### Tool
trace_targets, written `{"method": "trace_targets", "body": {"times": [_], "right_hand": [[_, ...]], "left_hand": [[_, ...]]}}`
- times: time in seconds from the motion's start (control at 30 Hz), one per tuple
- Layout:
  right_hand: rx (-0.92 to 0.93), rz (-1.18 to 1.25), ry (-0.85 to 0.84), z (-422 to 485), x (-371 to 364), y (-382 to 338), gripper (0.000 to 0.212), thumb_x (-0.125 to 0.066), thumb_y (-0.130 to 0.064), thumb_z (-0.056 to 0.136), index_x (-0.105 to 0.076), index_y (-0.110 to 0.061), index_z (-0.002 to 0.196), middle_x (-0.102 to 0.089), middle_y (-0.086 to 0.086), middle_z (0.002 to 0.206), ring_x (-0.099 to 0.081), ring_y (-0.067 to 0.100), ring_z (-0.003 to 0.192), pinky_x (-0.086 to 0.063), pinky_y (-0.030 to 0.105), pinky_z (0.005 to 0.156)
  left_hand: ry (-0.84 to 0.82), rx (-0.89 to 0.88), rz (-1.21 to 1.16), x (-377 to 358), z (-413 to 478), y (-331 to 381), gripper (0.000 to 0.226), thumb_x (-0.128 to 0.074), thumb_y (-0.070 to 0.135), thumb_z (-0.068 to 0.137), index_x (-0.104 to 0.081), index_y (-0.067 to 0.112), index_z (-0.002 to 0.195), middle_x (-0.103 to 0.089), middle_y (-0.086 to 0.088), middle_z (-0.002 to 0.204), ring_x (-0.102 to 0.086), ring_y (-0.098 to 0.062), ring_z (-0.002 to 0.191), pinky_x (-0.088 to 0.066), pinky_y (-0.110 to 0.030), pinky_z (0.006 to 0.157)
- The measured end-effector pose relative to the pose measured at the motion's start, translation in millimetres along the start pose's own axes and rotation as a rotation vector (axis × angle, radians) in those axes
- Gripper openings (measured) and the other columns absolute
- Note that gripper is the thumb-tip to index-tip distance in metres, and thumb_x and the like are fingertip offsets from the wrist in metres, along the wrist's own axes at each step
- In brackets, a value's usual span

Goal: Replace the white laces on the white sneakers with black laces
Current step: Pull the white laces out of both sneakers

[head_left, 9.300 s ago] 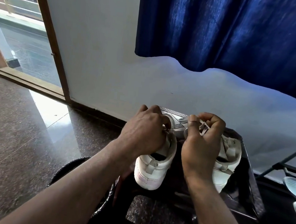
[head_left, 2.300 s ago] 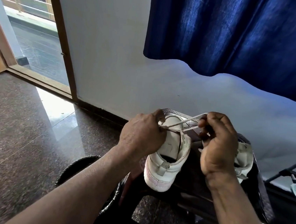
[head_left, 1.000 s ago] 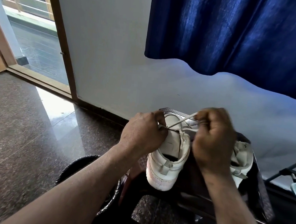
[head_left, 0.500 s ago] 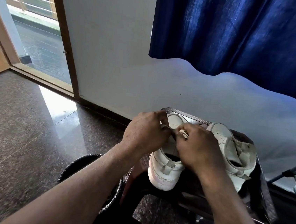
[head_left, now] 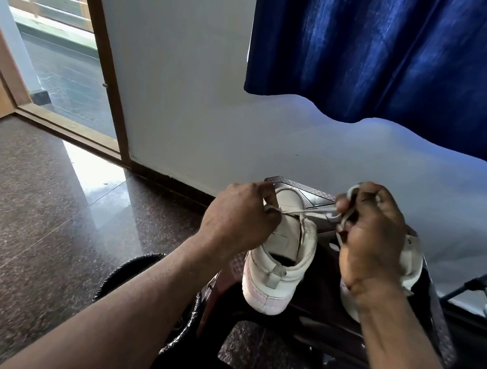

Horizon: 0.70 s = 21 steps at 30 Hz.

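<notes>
Head view: the left hand [head_left: 239, 214] is gripping the nearer sneaker [head_left: 278, 266] with curled fingers; the right hand [head_left: 372, 237] is pinching the one white lace [head_left: 302, 212], running taut between them. Two sneakers are sitting on a dark stool [head_left: 310, 191], the second sneaker [head_left: 411, 262] behind the right hand

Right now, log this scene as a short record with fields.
left hand: grips left sneaker near its eyelets
right hand: pinches white lace, stretched taut between the hands
right sneaker: mostly hidden behind right hand
support: both sneakers on dark stool
black laces: none in view
background: blue curtain, white wall
</notes>
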State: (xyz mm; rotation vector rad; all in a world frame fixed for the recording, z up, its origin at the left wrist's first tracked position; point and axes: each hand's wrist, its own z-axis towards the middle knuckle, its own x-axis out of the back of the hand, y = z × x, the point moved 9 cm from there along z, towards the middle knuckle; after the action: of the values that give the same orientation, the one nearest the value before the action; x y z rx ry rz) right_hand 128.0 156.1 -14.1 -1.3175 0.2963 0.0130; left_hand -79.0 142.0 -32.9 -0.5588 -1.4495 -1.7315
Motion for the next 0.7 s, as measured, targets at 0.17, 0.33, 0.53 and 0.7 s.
{"method": "trace_targets", "body": {"times": [0.17,0.33,0.53,0.7], "right_hand": [[0.27,-1.108,-0.252,-12.6,-31.3,-2.1,0.034,-0.068,-0.048,0.094,-0.06,-0.03,0.122,-0.075,-0.006,0.086,-0.069,0.026,0.085,-0.048,0.035,0.072],[0.326,-1.171,-0.328,-17.1,-39.4,9.5,0.015,-0.069,-0.043,0.092,-0.076,-0.032,0.099,-0.077,-0.006,0.092,-0.07,0.024,0.09,-0.053,0.034,0.074],[0.309,-0.28,-0.008,-7.8,-3.0,-13.2,0.027,-0.056,-0.007,0.097,-0.059,-0.028,0.08,-0.066,-0.013,0.082,-0.056,0.006,0.065,-0.045,0.022,0.059],[-0.084,0.254,0.032,1.6,4.2,9.7,0.034,-0.052,-0.025,0.107,-0.058,-0.023,0.073,-0.065,0.0,0.074,-0.042,0.009,0.056,-0.033,0.021,0.053]], "left_hand": [[0.005,0.005,-0.005,1.2,0.1,0.5,0.008,-0.065,0.034,0.082,-0.069,0.032,0.089,-0.066,0.007,0.072,-0.064,-0.02,0.073,-0.051,-0.032,0.065],[0.01,0.012,-0.007,2.9,-0.8,0.6,0.006,-0.066,0.033,0.083,-0.069,0.03,0.088,-0.066,0.006,0.07,-0.063,-0.019,0.071,-0.052,-0.032,0.064],[0.004,0.019,-0.021,4.8,-0.2,1.4,0.007,-0.067,0.033,0.082,-0.071,0.03,0.087,-0.069,0.008,0.076,-0.065,-0.019,0.077,-0.054,-0.032,0.069],[0.021,-0.028,0.037,5.4,-1.4,9.6,0.01,-0.066,0.034,0.08,-0.073,0.029,0.088,-0.072,0.006,0.08,-0.067,-0.021,0.079,-0.054,-0.031,0.069]]}}
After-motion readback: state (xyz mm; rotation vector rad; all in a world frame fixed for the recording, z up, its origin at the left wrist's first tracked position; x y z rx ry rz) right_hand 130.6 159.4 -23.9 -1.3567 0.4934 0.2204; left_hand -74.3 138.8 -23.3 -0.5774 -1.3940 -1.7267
